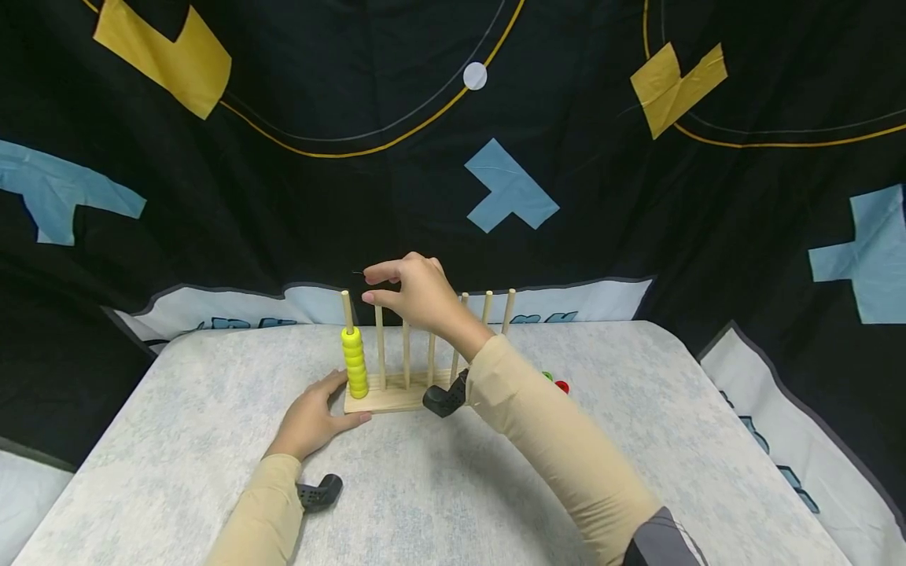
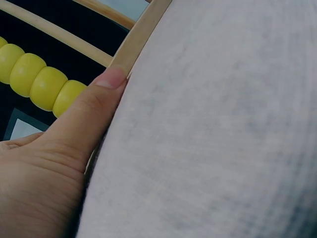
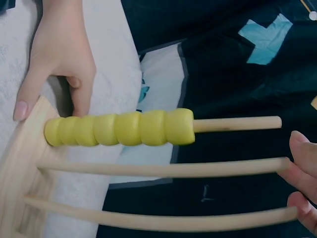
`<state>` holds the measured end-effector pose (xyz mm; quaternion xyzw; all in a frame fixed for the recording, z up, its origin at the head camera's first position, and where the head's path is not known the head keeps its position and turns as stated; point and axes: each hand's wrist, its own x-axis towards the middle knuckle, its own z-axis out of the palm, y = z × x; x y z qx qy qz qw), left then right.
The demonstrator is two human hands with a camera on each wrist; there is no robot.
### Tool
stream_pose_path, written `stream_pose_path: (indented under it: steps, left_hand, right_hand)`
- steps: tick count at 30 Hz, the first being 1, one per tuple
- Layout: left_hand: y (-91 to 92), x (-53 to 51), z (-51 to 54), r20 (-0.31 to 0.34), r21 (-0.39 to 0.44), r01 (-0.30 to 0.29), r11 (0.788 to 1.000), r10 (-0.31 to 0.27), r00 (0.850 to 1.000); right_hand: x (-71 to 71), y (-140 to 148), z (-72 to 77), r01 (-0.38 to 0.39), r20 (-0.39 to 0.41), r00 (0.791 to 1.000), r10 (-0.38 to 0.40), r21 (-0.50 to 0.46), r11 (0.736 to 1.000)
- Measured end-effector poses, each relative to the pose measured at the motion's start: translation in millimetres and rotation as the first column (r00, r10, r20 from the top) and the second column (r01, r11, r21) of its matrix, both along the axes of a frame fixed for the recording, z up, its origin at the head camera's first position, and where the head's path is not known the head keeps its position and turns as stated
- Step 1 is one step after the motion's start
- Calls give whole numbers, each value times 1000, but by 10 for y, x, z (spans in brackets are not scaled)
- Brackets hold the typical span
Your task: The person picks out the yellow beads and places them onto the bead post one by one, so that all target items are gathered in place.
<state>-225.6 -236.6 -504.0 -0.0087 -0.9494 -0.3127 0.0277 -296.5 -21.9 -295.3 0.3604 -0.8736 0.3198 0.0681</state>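
A wooden peg stand (image 1: 396, 401) with a row of upright pegs stands on the table. Several yellow beads (image 1: 355, 363) are stacked on its leftmost peg, whose tip (image 3: 247, 123) sticks out bare above them. My left hand (image 1: 311, 420) grips the left end of the base, thumb along the front edge and fingers round behind. Above the neighbouring pegs hovers my right hand (image 1: 418, 295), thumb and forefinger apart with nothing seen between them. In the right wrist view, its fingertips (image 3: 301, 144) are close by the peg tops; whether they touch cannot be told.
Beyond the stand's right end, a red bead (image 1: 562, 386) and a green bead (image 1: 547, 376) lie partly hidden by my right sleeve (image 1: 545, 440). A dark patterned cloth (image 1: 396, 196) hangs behind the pale table (image 1: 439, 503).
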Motion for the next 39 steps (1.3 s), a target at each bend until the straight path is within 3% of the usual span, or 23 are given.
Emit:
stream_pose_path:
  steps: [8, 19, 31, 39]
  left_hand:
    - [1, 0, 5, 9, -1, -4, 1000, 4, 1000]
    - [0, -11, -6, 12, -12, -13, 1000, 14, 1000]
    - [1, 8, -1, 13, -4, -15, 1000, 15, 1000]
    - [2, -2, -8, 2, -6, -5, 1000, 5, 1000]
  right_hand:
    - [94, 277, -7, 22, -30, 999, -24, -83, 996]
    - [363, 718, -192, 1, -59, 998, -12, -192, 981]
    - [600, 1169, -533, 32, -53, 998, -42, -181, 983]
    - [593, 1568, -817, 150, 10, 989, -151, -172, 974]
